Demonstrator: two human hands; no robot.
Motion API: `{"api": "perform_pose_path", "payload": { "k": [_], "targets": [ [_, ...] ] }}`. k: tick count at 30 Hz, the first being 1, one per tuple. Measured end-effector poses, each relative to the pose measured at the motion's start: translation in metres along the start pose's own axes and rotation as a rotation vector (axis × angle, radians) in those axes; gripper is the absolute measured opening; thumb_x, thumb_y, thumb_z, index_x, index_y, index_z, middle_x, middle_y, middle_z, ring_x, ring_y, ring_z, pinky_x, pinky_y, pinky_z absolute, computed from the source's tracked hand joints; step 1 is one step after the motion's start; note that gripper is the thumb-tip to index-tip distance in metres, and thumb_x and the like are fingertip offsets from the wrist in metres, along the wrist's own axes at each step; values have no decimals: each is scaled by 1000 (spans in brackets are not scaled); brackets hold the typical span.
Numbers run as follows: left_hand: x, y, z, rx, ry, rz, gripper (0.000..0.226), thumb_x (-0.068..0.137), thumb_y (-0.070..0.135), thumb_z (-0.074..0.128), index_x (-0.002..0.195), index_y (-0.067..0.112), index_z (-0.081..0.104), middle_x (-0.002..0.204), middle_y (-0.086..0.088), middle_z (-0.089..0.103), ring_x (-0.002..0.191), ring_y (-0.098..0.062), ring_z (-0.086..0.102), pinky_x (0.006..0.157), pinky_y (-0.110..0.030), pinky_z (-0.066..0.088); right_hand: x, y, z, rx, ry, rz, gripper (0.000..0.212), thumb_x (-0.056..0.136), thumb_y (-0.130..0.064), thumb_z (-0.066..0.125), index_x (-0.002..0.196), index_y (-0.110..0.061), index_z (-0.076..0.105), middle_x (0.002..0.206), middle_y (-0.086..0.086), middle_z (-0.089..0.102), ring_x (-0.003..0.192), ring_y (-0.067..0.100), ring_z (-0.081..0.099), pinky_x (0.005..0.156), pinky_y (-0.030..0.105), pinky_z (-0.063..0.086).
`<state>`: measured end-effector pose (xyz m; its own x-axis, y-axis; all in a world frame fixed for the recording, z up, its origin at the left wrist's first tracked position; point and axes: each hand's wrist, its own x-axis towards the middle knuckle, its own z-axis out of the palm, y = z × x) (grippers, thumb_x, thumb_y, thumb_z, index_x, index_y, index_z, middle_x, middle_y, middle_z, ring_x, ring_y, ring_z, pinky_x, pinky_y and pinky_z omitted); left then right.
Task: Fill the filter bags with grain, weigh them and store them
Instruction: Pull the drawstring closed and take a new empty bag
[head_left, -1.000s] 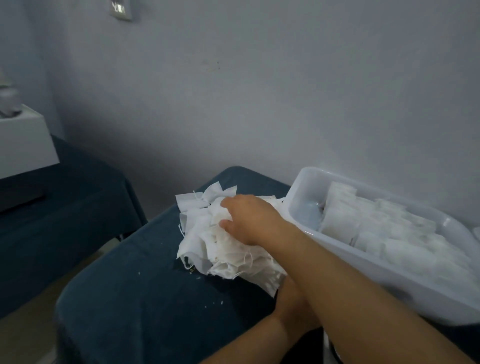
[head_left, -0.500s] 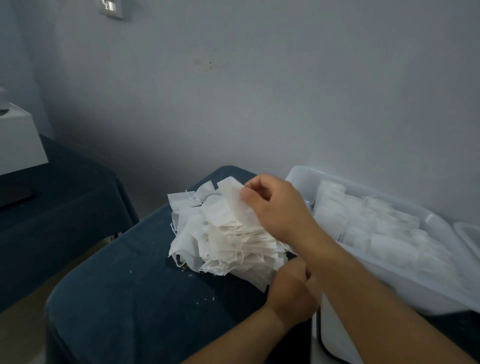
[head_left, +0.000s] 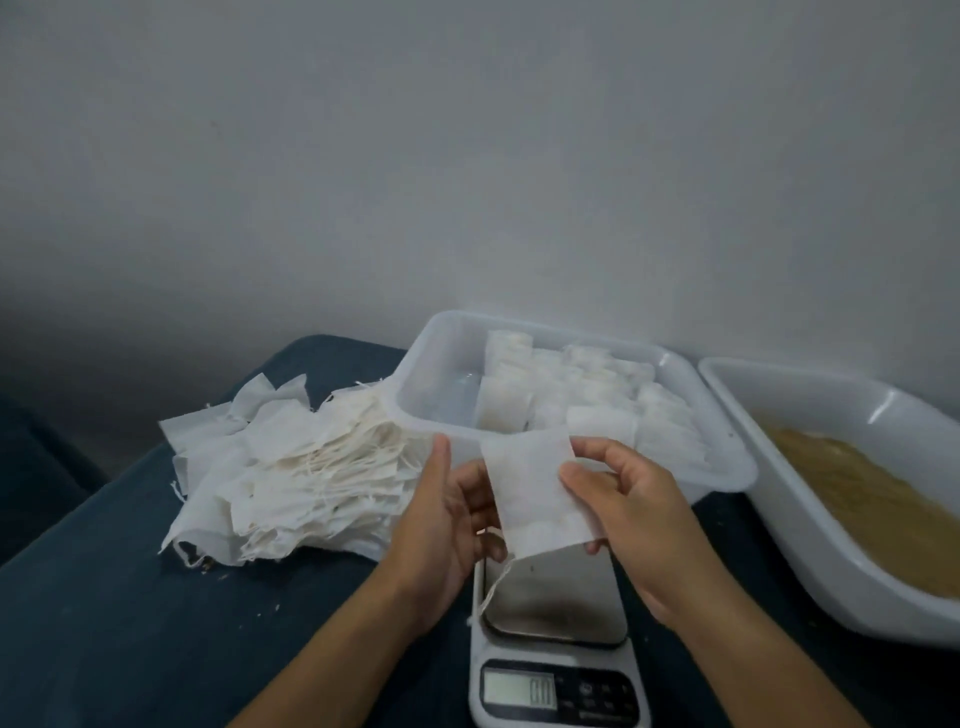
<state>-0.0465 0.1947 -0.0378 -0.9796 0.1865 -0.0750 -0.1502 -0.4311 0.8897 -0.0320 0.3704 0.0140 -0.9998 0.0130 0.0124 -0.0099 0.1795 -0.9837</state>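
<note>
Both hands, left hand (head_left: 447, 525) and right hand (head_left: 631, 512), hold one apparently empty filter bag (head_left: 535, 493) above the scale (head_left: 558, 644) at the bench's (head_left: 130, 623) near edge.

dark blue table (head_left: 130, 597), bag pile (head_left: 291, 473), scale (head_left: 558, 649), 2 tubs (head_left: 727, 467)

Plain pale grey wall (head_left: 467, 156) across the whole upper view, bare and evenly lit, dimmer toward its lower left. Below the wall, a table (head_left: 104, 597) draped in dark blue cloth. Left of the table, deep in shadow, another dark blue shape (head_left: 36, 467).
</note>
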Motion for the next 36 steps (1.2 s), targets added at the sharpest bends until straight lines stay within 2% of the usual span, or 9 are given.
{"api": "perform_pose_path", "payload": {
  "k": [4,9,15,21,24,27,30,33,36],
  "targets": [
    [-2,-17,3,191,-138,-11,28,93,37,71,118,24,77,101,-7,78,73,-9,70,56,-18,51,-8,21,-16,91,11,87,17,98,-25,68,114,-29,73,101,-1,78,79,8,74,52,20,51],
    [-1,-13,9,38,83,58,47,73,29,77,115,8,76,86,-8,73,55,-7,53,46,-16,41,-15,31,-25,447,-156,75,57,80,-38,84,131,-20,64,105,10,76,83,18,72,64,22,56],
    [-5,-7,11,12,133,106,42,72,30,78,111,13,77,113,-33,68,90,-33,52,84,-47,40,-18,37,-13,236,-146,-108,47,91,-8,75,133,-24,61,92,6,78,81,15,73,69,22,56],
    [-2,-14,9,135,157,147,29,89,18,75,117,16,71,87,-7,74,59,-10,57,50,-19,47,-18,40,-6,219,-45,-145,37,93,-3,72,123,-24,65,82,3,77,71,13,72,63,21,55],
    [-2,-16,8,281,298,251,34,90,20,77,118,28,60,91,0,74,66,-7,66,57,-23,53,-17,42,-9,229,-16,-133,35,93,-3,71,120,-24,66,85,5,77,70,13,71,63,21,54],
    [-8,-14,7,469,457,503,46,86,27,83,114,44,51,90,8,59,68,-2,58,65,-17,52,-16,43,-11,226,-8,-126,33,93,-2,70,118,-25,67,84,5,77,69,13,70,63,21,54],
    [-18,-11,7,773,333,793,35,85,36,76,114,41,56,88,12,57,73,-14,59,64,-18,49,-16,43,-13,197,-18,-127,32,94,-4,71,117,-26,67,83,4,77,70,12,71,64,20,55],
    [-25,-12,15,936,73,808,25,88,40,71,111,29,69,95,15,65,87,-16,66,71,-23,52,-18,44,-14,160,-64,-152,31,95,-6,71,120,-24,67,83,3,77,72,12,72,65,20,55],
    [-25,-14,21,996,-7,785,15,92,29,77,104,21,75,97,16,70,93,-12,69,72,-24,55,-19,44,-14,127,-86,-169,32,96,-8,70,121,-27,66,86,4,77,77,13,73,67,21,56]
  ]
}}
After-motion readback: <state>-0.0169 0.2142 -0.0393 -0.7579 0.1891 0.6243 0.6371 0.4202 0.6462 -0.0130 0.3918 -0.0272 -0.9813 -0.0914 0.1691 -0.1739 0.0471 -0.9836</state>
